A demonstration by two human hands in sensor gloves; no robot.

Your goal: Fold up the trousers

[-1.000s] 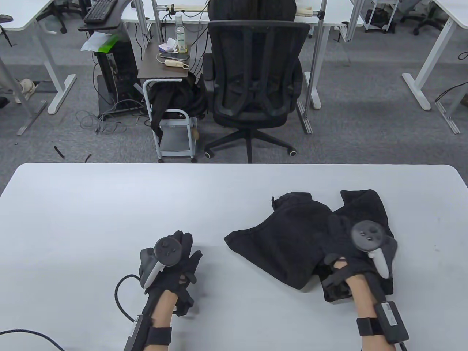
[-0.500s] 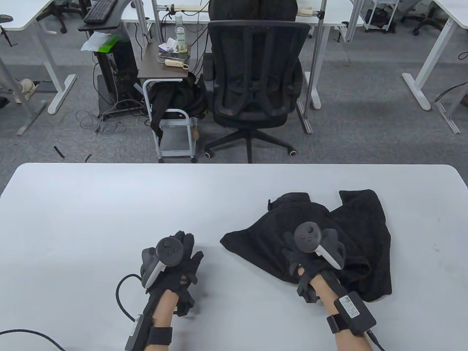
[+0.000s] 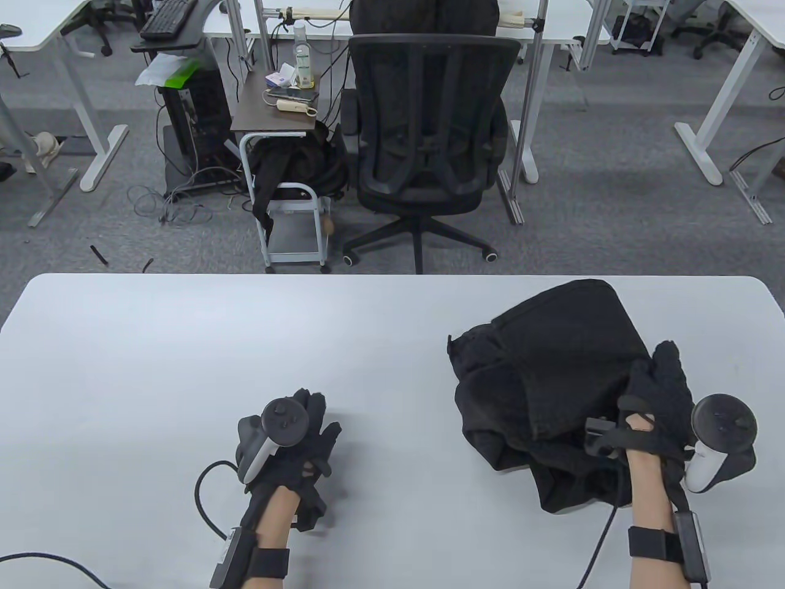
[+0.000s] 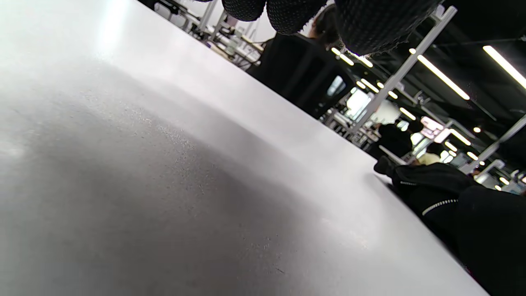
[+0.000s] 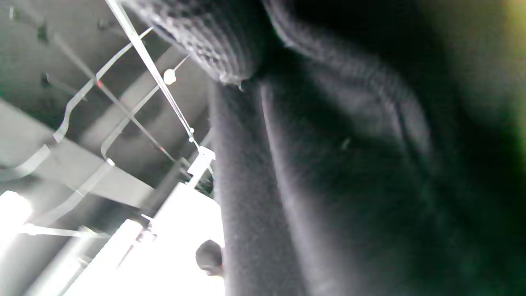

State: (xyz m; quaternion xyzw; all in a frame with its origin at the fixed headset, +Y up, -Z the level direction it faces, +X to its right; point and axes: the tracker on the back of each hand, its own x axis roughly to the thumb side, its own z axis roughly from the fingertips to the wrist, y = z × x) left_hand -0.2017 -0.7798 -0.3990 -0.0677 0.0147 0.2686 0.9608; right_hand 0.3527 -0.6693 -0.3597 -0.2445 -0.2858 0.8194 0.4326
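Note:
The black trousers (image 3: 552, 368) lie bunched on the right half of the white table (image 3: 184, 343). My right hand (image 3: 659, 392) is rolled onto its side at the heap's right edge and grips a fold of the cloth, holding it raised over the rest. In the right wrist view the dark cloth (image 5: 349, 185) fills the frame beside a gloved finger (image 5: 213, 45). My left hand (image 3: 316, 423) rests on the table to the left of the trousers, apart from them and holding nothing. Its fingertips (image 4: 287, 12) hang over bare table in the left wrist view, with the trousers (image 4: 448, 197) far to the right.
A black office chair (image 3: 429, 141) stands just beyond the table's far edge. A small cart (image 3: 288, 184) with bottles and cables stands to its left. Glove cables trail off the near table edge at both wrists.
My right hand swung from the middle of the heap to its right edge and turned over, lifting a fold of the trousers up and to the right. The left hand stayed put.

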